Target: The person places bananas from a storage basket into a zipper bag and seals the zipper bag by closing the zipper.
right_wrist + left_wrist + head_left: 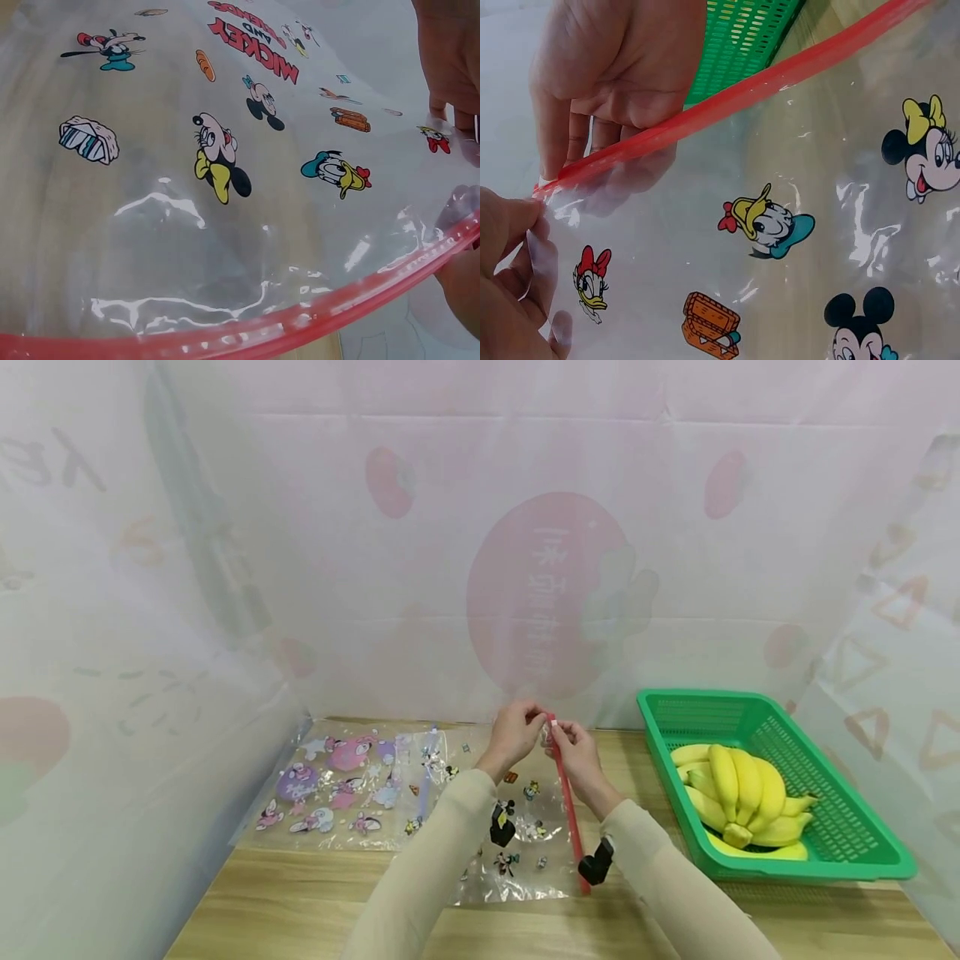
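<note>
A clear zip bag (534,852) with cartoon prints lies on the table, its red zip strip (572,818) along the right side. At the strip's far end, where the bag is raised, my left hand (516,735) pinches the corner. My right hand (581,762) pinches the strip beside it, thumb and finger at a small white slider (546,181). In the left wrist view, the left hand (510,262) holds the corner from the printed side and the right hand (622,67) comes over the strip. The right wrist view shows the printed film (247,247) bowed above the strip.
A second clear bag (337,785) with pink and purple prints lies to the left, next to a blue-lilac zip strip (426,777). At the right stands a green basket (847,777) holding bananas (750,785). Printed white sheeting (420,568) encloses the wooden table (300,902).
</note>
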Available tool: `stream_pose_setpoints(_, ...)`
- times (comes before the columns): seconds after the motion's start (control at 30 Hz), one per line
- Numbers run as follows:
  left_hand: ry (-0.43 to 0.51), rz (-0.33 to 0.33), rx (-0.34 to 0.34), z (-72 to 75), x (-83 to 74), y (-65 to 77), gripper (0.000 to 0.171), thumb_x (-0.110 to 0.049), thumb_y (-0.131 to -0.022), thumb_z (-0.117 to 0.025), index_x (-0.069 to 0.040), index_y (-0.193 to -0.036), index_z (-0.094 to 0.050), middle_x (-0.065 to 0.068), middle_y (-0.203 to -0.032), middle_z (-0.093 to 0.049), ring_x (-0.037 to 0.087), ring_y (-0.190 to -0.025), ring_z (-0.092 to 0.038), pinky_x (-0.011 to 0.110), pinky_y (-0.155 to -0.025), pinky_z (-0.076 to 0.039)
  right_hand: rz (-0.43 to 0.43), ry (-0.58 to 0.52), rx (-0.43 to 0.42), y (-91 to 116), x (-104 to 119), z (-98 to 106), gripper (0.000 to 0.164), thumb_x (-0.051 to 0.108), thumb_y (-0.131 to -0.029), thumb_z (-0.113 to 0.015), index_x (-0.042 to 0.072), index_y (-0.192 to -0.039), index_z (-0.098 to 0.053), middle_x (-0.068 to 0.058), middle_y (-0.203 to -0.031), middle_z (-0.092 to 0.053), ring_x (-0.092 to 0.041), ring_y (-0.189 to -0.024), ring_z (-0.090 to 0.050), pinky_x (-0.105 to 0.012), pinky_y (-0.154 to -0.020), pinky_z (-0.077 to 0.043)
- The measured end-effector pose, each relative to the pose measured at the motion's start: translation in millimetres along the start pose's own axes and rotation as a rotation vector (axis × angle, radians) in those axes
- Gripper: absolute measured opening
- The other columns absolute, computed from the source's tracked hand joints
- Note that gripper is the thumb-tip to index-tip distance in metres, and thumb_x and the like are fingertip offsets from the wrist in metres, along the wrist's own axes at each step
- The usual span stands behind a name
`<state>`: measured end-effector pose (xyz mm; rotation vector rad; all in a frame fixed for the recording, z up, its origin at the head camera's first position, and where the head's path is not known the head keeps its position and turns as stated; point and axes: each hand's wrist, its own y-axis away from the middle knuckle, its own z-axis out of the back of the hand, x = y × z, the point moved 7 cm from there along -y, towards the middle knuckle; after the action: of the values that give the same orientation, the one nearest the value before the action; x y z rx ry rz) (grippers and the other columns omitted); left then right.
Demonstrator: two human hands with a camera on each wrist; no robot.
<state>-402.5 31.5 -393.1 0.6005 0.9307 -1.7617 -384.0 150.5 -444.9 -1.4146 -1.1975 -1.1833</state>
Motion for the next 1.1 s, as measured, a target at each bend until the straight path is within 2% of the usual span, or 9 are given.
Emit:
stream_pose_setpoints(0.17, -0.018, -0.025, -0.004, -1.2, 1.0, -0.2, 0.015, -0.026, -0.095, -0.058, -0.018, -0.095, -0.071, -0.007, -0.088, -0.067, 0.011, -0.083, -0.060, 0.044, -0.093, -0.035, 0.004, 0.028, 0.005, 0.0, -0.3, 1.6, 0.023, 0.012, -0.098, -0.051, -0.007, -0.109, -0.055, -0.008, -0.088, -0.062, -0.014, -0.079, -0.061, -0.026, -0.074, -0.053)
stream_pose_setpoints(0.33, -0.029, -0.021, -0.004, -1.9, 0.8, -0.5, 0.016, -0.026, -0.096, -0.057, -0.018, -0.093, -0.070, -0.008, -0.085, -0.066, 0.012, -0.080, -0.059, 0.047, -0.096, -0.031, 0.023, 0.113, 0.010, -0.2, 2.1, 3.8, 0.022, 0.013, -0.098, -0.052, -0.006, -0.107, -0.058, -0.019, -0.095, -0.062, -0.024, -0.084, -0.061, -0.036, -0.079, -0.052)
stream_pose_setpoints(0.47, -0.025, 0.000, -0.021, -2.2, 2.1, 0.0, 0.015, -0.026, -0.096, -0.058, -0.018, -0.092, -0.070, -0.008, -0.085, -0.066, 0.013, -0.080, -0.059, 0.046, -0.098, -0.030, 0.041, 0.169, 0.015, 0.1, 3.7, 4.3, 0.022, 0.014, -0.098, -0.052, -0.005, -0.106, -0.058, -0.023, -0.100, -0.061, -0.031, -0.091, -0.059, -0.030, -0.074, -0.051)
stream_pose_setpoints(0.6, -0.029, 0.014, -0.039, -1.5, 2.6, 0.4, 0.015, -0.026, -0.095, -0.058, -0.018, -0.092, -0.070, -0.007, -0.086, -0.066, 0.013, -0.081, -0.059, 0.045, -0.098, -0.030, 0.047, 0.195, 0.012, 0.4, 4.2, 4.8, 0.022, 0.014, -0.098, -0.052, -0.006, -0.105, -0.059, -0.021, -0.097, -0.061, -0.036, -0.094, -0.057, -0.021, -0.067, -0.047)
stream_pose_setpoints(0.87, -0.033, 0.013, -0.063, 0.0, 2.6, 0.6, 0.014, -0.023, -0.095, -0.058, -0.016, -0.093, -0.070, -0.005, -0.086, -0.066, 0.014, -0.081, -0.059, 0.045, -0.093, -0.034, 0.044, 0.214, 0.030, 2.7, 3.4, 5.3, 0.022, 0.014, -0.098, -0.052, -0.006, -0.106, -0.059, -0.013, -0.091, -0.059, -0.018, -0.079, -0.055, -0.020, -0.065, -0.048)
stream_pose_setpoints(1.1, -0.030, 0.011, -0.076, 0.2, 5.0, 0.8, 0.014, -0.024, -0.095, -0.059, -0.017, -0.092, -0.070, -0.006, -0.087, -0.066, 0.013, -0.080, -0.058, 0.045, -0.093, -0.034, 0.034, 0.239, 0.040, 5.4, -2.9, 6.7, 0.023, 0.014, -0.098, -0.053, -0.007, -0.106, -0.058, -0.014, -0.090, -0.058, -0.014, -0.075, -0.053, -0.021, -0.064, -0.046)
